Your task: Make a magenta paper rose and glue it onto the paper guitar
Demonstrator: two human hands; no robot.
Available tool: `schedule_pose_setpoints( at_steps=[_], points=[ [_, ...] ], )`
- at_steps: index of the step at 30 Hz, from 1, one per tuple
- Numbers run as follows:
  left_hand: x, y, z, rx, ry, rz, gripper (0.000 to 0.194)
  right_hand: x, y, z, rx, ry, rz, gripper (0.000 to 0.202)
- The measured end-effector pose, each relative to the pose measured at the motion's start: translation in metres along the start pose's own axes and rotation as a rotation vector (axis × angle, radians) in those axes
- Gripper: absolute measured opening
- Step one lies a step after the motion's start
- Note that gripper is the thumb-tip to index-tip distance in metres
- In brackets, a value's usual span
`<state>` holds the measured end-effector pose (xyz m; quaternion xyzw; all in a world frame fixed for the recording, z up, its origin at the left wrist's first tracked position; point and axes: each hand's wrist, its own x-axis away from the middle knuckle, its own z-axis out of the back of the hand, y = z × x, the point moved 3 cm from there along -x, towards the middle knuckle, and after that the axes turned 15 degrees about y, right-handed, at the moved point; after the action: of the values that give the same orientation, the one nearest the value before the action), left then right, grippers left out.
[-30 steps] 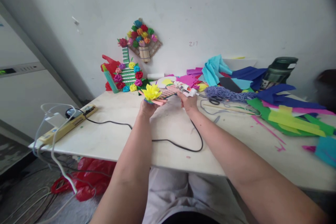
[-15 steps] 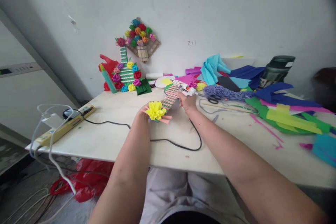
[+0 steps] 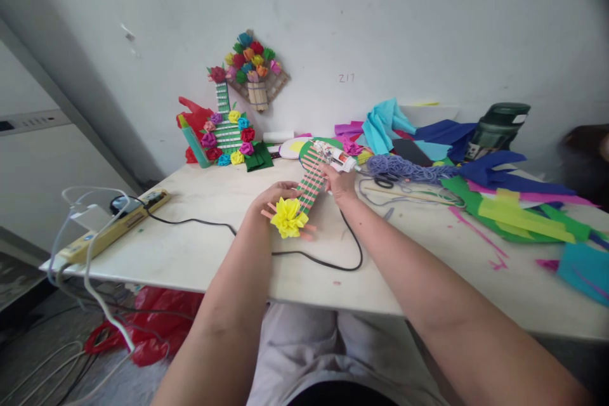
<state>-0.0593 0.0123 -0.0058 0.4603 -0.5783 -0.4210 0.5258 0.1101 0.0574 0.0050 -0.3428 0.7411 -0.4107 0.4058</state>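
A small craft guitar (image 3: 313, 185) of green card with pinkish strips is held tilted over the table, its narrow end towards me. A yellow paper flower (image 3: 288, 218) sits on that near end, with pink strips sticking out beside it. My left hand (image 3: 276, 195) is closed on the guitar's left edge behind the flower; its fingers are partly hidden. My right hand (image 3: 340, 184) grips the right edge near the wide body, thumb on top. Just beyond my right fingers is a white tool resembling a glue gun (image 3: 339, 157); whether my hand touches it I cannot tell.
A flower-covered guitar (image 3: 229, 133) leans at the wall beside a green glue bottle (image 3: 194, 143). To the right lie purple yarn (image 3: 404, 167), scissors (image 3: 383, 182), coloured paper (image 3: 528, 212) and a dark bottle (image 3: 499, 130). A black cord (image 3: 323, 262) crosses the table from a power strip (image 3: 117, 225).
The guitar's flower end has come lower and slightly right, showing more of its striped face. More of my left fingers shows along its edge. My right hand stays almost where it was.
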Motion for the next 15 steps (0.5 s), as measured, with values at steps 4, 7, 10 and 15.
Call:
schedule_pose_setpoints(
  at_steps=[4,7,10,15],
  points=[
    [-0.004,0.002,0.004,0.023,-0.043,-0.09,0.038,-0.003,-0.005,0.002,-0.016,0.003,-0.004,0.029],
    [-0.004,0.005,0.006,0.105,-0.006,-0.17,0.039,-0.006,-0.01,0.005,-0.038,-0.007,-0.023,0.029],
    [-0.002,0.007,0.005,0.203,0.048,-0.223,0.038,-0.01,-0.014,0.008,-0.038,-0.11,-0.05,0.03],
    [-0.011,0.007,0.009,0.371,0.153,-0.315,0.038,-0.015,-0.017,0.014,-0.024,-0.529,-0.138,0.033]
  ],
)
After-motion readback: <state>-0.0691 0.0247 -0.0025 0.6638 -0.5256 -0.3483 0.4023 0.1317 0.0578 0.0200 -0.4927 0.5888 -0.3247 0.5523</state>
